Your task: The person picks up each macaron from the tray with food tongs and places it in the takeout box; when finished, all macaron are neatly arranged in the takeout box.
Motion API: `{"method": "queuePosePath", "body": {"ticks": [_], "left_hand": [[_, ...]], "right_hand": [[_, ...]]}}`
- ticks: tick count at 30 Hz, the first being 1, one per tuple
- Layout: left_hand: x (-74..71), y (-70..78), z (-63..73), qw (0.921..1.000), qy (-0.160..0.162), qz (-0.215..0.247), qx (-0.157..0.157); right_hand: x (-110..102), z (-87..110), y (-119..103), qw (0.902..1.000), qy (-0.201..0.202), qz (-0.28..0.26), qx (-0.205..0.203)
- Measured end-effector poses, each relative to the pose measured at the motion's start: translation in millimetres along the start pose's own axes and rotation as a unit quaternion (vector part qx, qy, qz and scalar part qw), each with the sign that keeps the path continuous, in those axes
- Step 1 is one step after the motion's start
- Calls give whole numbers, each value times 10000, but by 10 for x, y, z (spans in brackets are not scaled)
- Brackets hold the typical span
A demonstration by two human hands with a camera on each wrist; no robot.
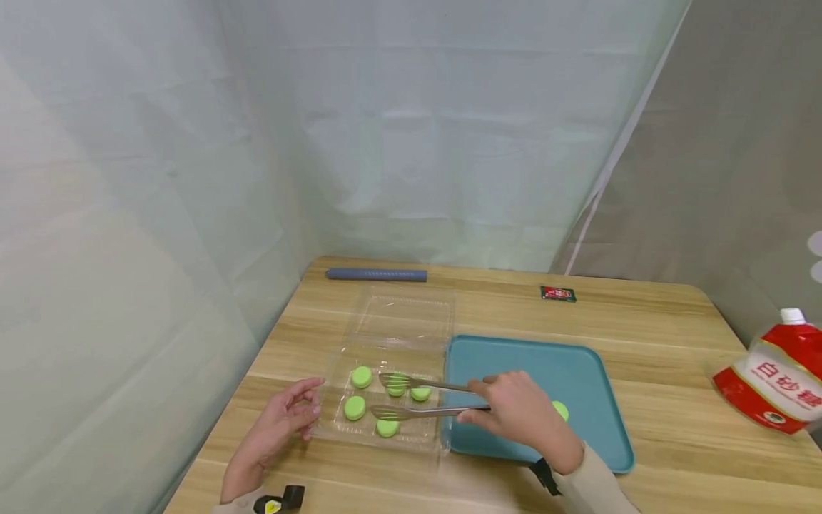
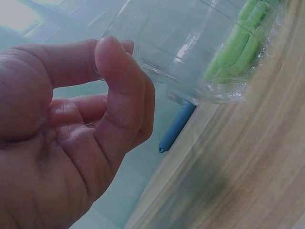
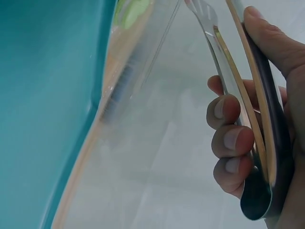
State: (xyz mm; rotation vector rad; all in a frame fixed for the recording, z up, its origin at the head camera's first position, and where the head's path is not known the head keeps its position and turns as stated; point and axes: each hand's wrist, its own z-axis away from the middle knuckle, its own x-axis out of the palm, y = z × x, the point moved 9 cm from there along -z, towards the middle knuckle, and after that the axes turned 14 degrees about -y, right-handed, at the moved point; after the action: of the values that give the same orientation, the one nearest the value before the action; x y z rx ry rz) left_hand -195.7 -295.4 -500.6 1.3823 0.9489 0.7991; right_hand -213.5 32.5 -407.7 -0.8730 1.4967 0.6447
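A clear plastic clamshell box [image 1: 334, 426] lies with its lid [image 1: 404, 314] folded back, holding several round green macarons [image 1: 354, 407]. At the box's left edge, my left hand [image 1: 279, 425] pinches the rim between thumb and fingers; the left wrist view shows this hand [image 2: 81, 109] up close. My right hand [image 1: 520, 410] grips metal tongs [image 1: 443, 411] from the right, their two arms spread apart above the macarons. Fingers wrap round the tongs [image 3: 259, 124] in the right wrist view. One macaron [image 1: 561, 410] sits on the blue tray [image 1: 526, 357], partly hidden behind the right hand.
The tray stands directly right of the box on the wooden table [image 1: 674, 400]. Along the back edge lie a blue-grey stick-shaped object [image 1: 375, 274] and a small red and dark packet [image 1: 557, 293]. A red and white pouch [image 1: 773, 378] stands at the far right.
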Motion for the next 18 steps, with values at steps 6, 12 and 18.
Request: {"method": "queuePosePath", "body": {"ticks": [6, 12, 18], "left_hand": [[15, -6, -15, 10000, -53, 44, 64], [-14, -61, 1, 9995, 89, -34, -298], [-19, -62, 14, 9994, 102, -64, -312]], "right_hand": [[-53, 168, 111, 9994, 216, -79, 250], [-50, 314, 203, 9978, 423, -117, 492], [-37, 459, 314, 9932, 393, -344, 1039]]}}
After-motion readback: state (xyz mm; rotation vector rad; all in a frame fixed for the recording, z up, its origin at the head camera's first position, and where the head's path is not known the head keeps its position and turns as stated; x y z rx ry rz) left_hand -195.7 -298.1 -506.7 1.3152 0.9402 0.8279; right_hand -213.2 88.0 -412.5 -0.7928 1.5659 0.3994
